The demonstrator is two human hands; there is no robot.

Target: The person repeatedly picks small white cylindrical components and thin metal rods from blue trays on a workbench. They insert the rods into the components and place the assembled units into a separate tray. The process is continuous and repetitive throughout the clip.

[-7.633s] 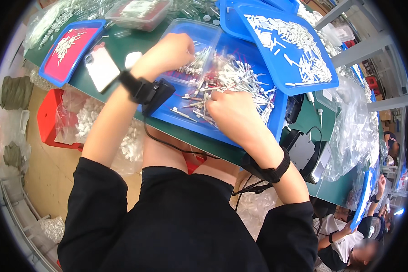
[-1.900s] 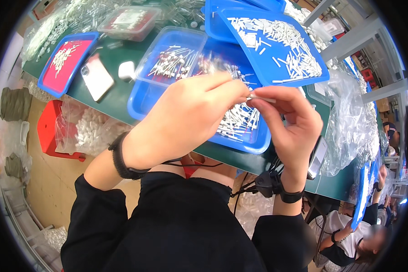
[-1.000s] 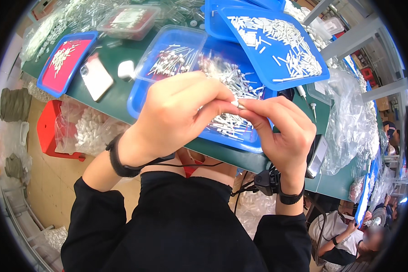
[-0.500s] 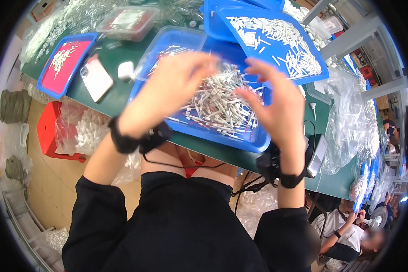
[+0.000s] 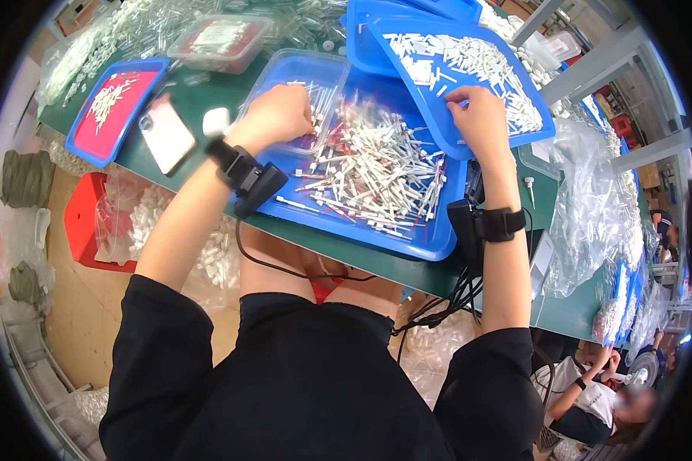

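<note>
My left hand (image 5: 281,115) is closed, fingertips down inside a clear plastic container (image 5: 338,69) that holds thin white sticks. Whatever lies between those fingers is hidden. Over the left part of a tilted blue tray (image 5: 465,84) is my right hand (image 5: 480,119), its fingers pinched together; I cannot make out anything in the pinch. Short white tube-like pieces (image 5: 477,54) are spread across that tray. Between my hands, a large blue bin (image 5: 430,246) bears a heap of slim white sticks with some red parts (image 5: 377,165).
A blue-rimmed tray with a red bottom (image 5: 108,138), a phone (image 5: 165,138) and a small white case (image 5: 216,122) sit at the left. A lidded clear box (image 5: 219,42) stands behind. Plastic bags (image 5: 584,207) line the right side. Cables (image 5: 457,296) hang at the front edge.
My hands have parted from above the heap. The left went left and down into the clear container; the right moved up over the tilted tray. Both went from spread fingers to closed.
</note>
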